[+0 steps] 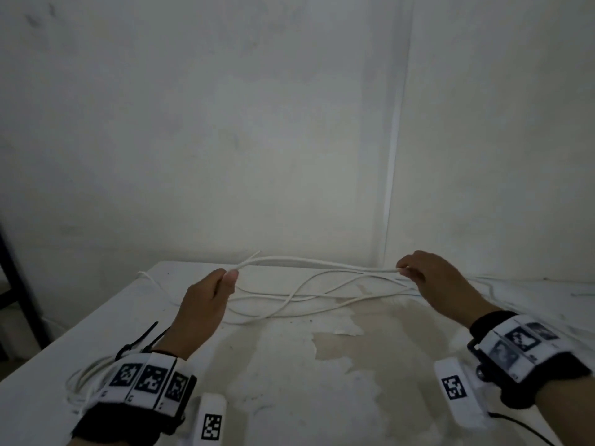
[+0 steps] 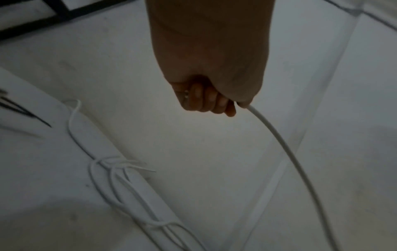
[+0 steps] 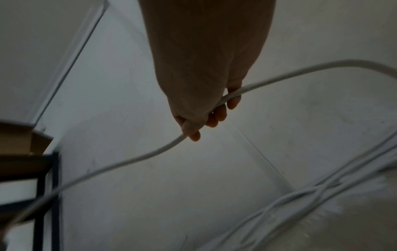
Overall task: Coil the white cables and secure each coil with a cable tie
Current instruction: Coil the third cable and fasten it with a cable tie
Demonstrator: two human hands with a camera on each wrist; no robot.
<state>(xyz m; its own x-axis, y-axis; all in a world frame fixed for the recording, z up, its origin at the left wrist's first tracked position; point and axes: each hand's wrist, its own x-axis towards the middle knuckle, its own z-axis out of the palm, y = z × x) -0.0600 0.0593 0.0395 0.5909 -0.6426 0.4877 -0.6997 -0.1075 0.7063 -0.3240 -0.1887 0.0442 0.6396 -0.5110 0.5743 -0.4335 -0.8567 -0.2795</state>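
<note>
Thumb and curled fingers [image 2: 206, 100] of the left hand [image 1: 206, 300] pinched around a white cable [image 1: 317, 263], raised above the table [image 1: 289, 381] near its far edge. Thumb and forefinger of the right hand [image 1: 441, 278] likewise pinched on the same cable, remaining fingers [image 3: 217, 117] curled under it. Held between the two hands as a shallow arc of a few strands, with a short free end [image 1: 252, 256] poking out past the left thumb toward the far left corner. Seen from the left wrist: one strand [image 2: 285, 152] leaving the fist beside the thumb and dropping toward the table. Seen from the right wrist: the cable [image 3: 150, 152] passing through the closed hand and looping back at the right side of the view.

Below the raised span, loose lengths of cable [image 1: 309, 300] lay crossed over one another on the table, close to the far edge, between the two hands. Further strands [image 3: 300, 200] ran along the table's right side. Near the front left corner, beneath the left wrist, lay a coil of white cable [image 1: 80, 381], with black cable ties [image 1: 141, 339] just beside it; whether tied round it, could not be told.

Wristbands with black-and-white markers [image 1: 145, 379] worn on both wrists. Behind the table, a pale wall [image 1: 225, 140] with a vertical white strip [image 1: 394, 156] running down to the far right corner. A dark frame [image 1: 16, 284] stood off the left edge.
</note>
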